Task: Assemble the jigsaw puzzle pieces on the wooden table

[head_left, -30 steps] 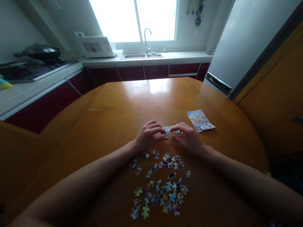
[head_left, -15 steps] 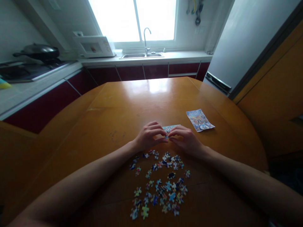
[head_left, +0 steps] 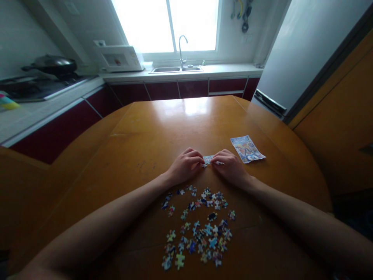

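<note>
A joined strip of jigsaw puzzle (head_left: pixel 208 159) lies on the table between my hands, its ends covered by my fingers. My left hand (head_left: pixel 188 166) is closed, with thumb and fingertips at the strip's near left edge, where a small puzzle piece (head_left: pixel 204 165) shows beneath them. On the strip's right part my right hand (head_left: pixel 230 168) rests with its fingers bent and pressed together at the edge. Closer to me lie many loose puzzle pieces (head_left: pixel 212 243) in scattered groups; a dark piece (head_left: pixel 212 216) sits somewhat apart.
A printed picture sheet (head_left: pixel 247 149) lies right of my hands on the wooden table (head_left: pixel 163 128). Beyond the table are a counter with a sink (head_left: pixel 166 70), a white microwave (head_left: pixel 121 58) and a stove with a lidded wok (head_left: pixel 54 65). A fridge (head_left: pixel 303 58) stands at right.
My hands have come down from holding a small piece between their fingertips to the near edge of the strip. The fingertips have moved slightly apart, showing more of the strip.
</note>
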The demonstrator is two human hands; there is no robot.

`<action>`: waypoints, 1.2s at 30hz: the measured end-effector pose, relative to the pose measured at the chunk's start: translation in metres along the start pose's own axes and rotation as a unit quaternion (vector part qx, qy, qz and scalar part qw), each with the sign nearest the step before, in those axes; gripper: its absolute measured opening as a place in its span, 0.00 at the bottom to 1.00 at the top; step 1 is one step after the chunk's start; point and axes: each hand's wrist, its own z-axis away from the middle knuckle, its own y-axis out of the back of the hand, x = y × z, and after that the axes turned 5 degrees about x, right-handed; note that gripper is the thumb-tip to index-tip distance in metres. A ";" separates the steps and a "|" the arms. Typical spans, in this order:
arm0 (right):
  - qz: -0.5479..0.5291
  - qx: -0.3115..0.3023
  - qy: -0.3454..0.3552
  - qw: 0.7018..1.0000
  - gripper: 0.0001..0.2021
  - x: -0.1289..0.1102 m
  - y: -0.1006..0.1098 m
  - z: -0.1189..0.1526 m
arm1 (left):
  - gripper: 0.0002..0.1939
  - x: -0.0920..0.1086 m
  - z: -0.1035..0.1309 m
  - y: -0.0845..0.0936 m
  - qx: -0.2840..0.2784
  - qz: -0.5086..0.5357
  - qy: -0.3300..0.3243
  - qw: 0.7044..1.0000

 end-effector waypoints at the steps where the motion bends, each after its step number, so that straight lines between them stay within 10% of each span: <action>1: 0.006 -0.008 0.007 1.000 0.07 -0.001 -0.001 0.001 | 0.09 0.000 0.000 0.000 -0.001 0.001 -0.002 1.000; 36: 0.077 -0.046 0.022 0.996 0.10 -0.006 -0.004 0.002 | 0.10 0.001 -0.002 0.001 -0.022 0.006 0.001 1.000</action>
